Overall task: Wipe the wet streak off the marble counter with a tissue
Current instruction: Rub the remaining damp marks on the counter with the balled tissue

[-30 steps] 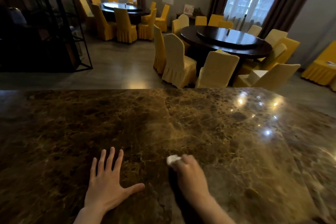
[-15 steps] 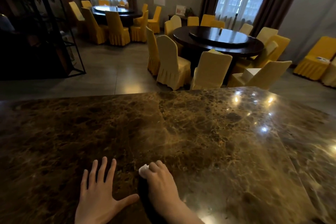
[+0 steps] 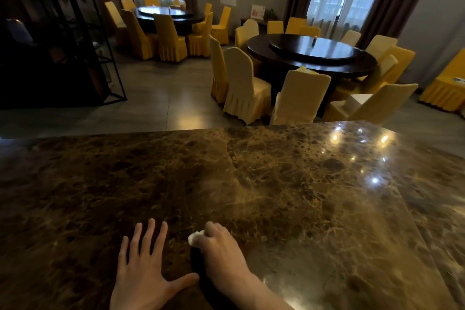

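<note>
A dark brown marble counter (image 3: 314, 196) fills the lower half of the view. My right hand (image 3: 219, 251) presses a small wad of white tissue (image 3: 194, 238) onto the marble near the front edge; only the wad's tip shows past the fingers. My left hand (image 3: 144, 274) lies flat on the counter just left of it, palm down, fingers spread, thumb close to the right wrist. A pale hazy streak (image 3: 241, 199) runs across the marble beyond the right hand.
Beyond the counter's far edge stand round dark dining tables (image 3: 312, 55) ringed by yellow-covered chairs (image 3: 241, 85). A black metal shelf frame (image 3: 63, 33) stands at the left. Ceiling lights glare on the counter's right part (image 3: 359, 143).
My right hand slid the tissue leftward across the marble, ending next to my left hand. The left hand stayed flat. The camera tilted a little.
</note>
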A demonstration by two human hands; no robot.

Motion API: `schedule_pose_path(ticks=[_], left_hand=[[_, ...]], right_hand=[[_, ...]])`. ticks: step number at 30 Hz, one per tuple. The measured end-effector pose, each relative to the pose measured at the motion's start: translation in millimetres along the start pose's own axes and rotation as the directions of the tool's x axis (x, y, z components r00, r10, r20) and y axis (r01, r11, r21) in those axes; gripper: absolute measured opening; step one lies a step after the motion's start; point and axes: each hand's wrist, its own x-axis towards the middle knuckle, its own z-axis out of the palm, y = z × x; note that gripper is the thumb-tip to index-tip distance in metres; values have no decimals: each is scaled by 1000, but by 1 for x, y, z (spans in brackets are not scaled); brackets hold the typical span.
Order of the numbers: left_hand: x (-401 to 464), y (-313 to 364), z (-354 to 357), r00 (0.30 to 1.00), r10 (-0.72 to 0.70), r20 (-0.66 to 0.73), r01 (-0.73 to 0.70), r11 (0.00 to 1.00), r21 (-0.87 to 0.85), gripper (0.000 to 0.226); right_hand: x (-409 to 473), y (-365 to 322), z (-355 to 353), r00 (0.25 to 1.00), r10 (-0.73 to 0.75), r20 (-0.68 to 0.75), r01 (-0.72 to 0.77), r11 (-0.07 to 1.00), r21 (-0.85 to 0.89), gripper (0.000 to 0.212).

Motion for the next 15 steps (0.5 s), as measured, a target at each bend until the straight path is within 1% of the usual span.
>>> schedule_pose_path(ticks=[1, 2, 3, 4, 5, 6, 7, 8, 9, 10, 11, 12, 13, 14, 15], left_hand=[[1, -1, 1, 1000, 4, -4, -4, 1000, 6, 149], [1, -1, 1, 1000, 7, -6, -7, 1000, 6, 149], [2, -1, 2, 1000, 7, -11, -7, 1000, 1, 149], [2, -1, 1, 1000, 0, 3, 0, 1000, -8, 149], [1, -1, 2, 1000, 2, 7, -2, 1000, -14, 150], [4, 10, -1, 1000, 18, 4, -18, 1000, -6, 151], [4, 11, -1, 1000, 16, 3, -16, 1000, 0, 152], [4, 10, -2, 1000, 4, 8, -4, 1000, 4, 153], [4, 9, -3, 1000, 1, 14, -1, 1000, 5, 153], [3, 15, -5, 1000, 11, 25, -11, 1000, 18, 154], [2, 14, -5, 999, 10, 31, -10, 1000, 23, 154], [2, 13, -6, 999, 5, 35, -5, 1000, 20, 155], [2, 12, -8, 999, 1, 41, -2, 1000, 26, 155], [2, 11, -10, 999, -7, 54, 5, 999, 39, 155], [2, 9, -11, 998, -14, 62, 11, 999, 46, 156]], right_hand=[[-5, 7, -6, 998, -49, 27, 50, 999, -11, 21], [-9, 19, -13, 999, -47, 13, 47, 998, -37, 16], [-12, 35, -23, 999, 14, -29, -16, 998, -59, 13], [-16, 54, -35, 986, 125, -106, -133, 989, -71, 15], [-19, 75, -49, 946, 279, -162, -293, 953, -69, 18], [-29, 101, -69, 866, 440, -236, -462, 886, -45, 18], [-34, 116, -80, 767, 571, -292, -593, 805, 18, 16], [-35, 120, -82, 684, 645, -340, -667, 742, 66, 17], [-32, 112, -77, 636, 683, -359, -704, 704, 93, 19], [-33, 99, -69, 651, 670, -355, -691, 717, 86, 20], [-28, 76, -54, 727, 610, -317, -621, 780, 75, 21], [-21, 49, -37, 827, 500, -259, -500, 863, 69, 22], [-17, 24, -21, 911, 369, -182, -364, 929, 64, 22], [-14, 6, -8, 970, 226, -86, -223, 974, 49, 21], [-15, -3, 0, 995, 99, -1, -98, 995, 30, 20]])
